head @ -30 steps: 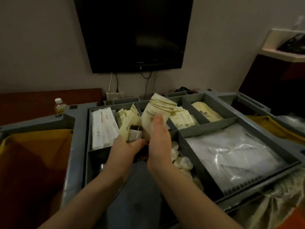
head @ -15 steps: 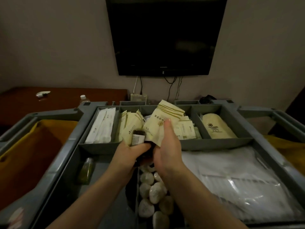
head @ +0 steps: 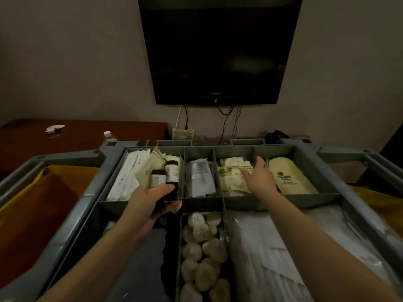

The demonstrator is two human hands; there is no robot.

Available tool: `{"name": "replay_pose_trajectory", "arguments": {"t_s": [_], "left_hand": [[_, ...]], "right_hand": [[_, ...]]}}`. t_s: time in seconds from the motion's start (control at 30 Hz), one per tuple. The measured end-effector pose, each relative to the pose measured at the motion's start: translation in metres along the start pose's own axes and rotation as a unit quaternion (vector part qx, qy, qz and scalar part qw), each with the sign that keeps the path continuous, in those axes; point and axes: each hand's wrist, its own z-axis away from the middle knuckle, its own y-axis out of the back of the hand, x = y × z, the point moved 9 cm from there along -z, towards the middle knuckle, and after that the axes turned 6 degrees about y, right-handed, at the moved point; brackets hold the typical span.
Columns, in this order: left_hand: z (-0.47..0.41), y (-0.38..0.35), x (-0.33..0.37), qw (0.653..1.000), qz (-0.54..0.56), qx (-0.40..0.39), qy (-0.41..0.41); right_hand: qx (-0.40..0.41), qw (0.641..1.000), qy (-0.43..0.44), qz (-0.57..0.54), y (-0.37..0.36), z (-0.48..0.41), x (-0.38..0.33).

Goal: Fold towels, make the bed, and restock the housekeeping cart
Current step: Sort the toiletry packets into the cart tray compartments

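Releasing the cream sachets [head: 231,179] it had carried a second before, the right hand [head: 260,182] hovered spread over their back-row compartment of the cart tray [head: 281,200]; the left hand [head: 152,200] stayed curled round two dark bottles [head: 171,173], likely next to be slotted into place.

Single wide-angle view from the head, aimed forward and down over the grey plastic compartmented cart tray [head: 316,200]. Close above it, with left hand [head: 152,199] and right hand [head: 259,179] stretched in from the bottom edge on bare forearms. Facing the beige wall [head: 76,62], black flat-screen television [head: 218,51] hung straight ahead at top centre.
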Motion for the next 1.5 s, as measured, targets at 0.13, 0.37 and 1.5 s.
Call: {"name": "replay_pose_trajectory", "arguments": {"t_s": [0.13,0.37,1.5], "left_hand": [[-0.014,0.014,-0.002,0.999,0.027,-0.003,0.016],[-0.017,0.03,-0.012,0.998,0.04,-0.037,0.04],[-0.039,0.116,-0.011,0.992,0.12,0.019,0.029]], "right_hand": [[0.03,0.994,0.059,0.092,-0.008,0.027,-0.025],[-0.055,0.962,0.221,-0.151,-0.031,0.113,-0.133],[-0.101,0.973,0.198,-0.06,-0.079,0.163,-0.171]]}}
